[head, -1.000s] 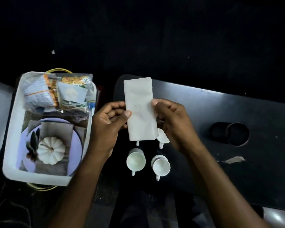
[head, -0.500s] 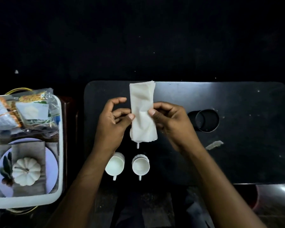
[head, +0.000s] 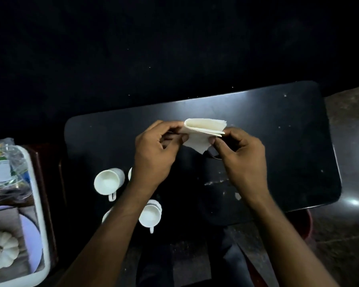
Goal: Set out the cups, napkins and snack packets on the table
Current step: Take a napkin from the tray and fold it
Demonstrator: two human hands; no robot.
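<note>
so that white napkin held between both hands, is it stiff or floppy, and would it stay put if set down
Probably floppy: the napkin bends into a soft loop between the left hand and right hand, its lower corner drooping. It looks thin and layered, so likely light. On the table the fold may spring open.

A white tub [head: 42,214] sits at the left edge, cut off by the frame. Inside it a small white pumpkin [head: 1,249] rests on a grey cloth [head: 10,219] laid over a pale lilac plate [head: 30,235]. A red bucket [head: 306,224] shows under the black surface's [head: 278,125] near right corner, on a speckled floor [head: 348,245].
</note>
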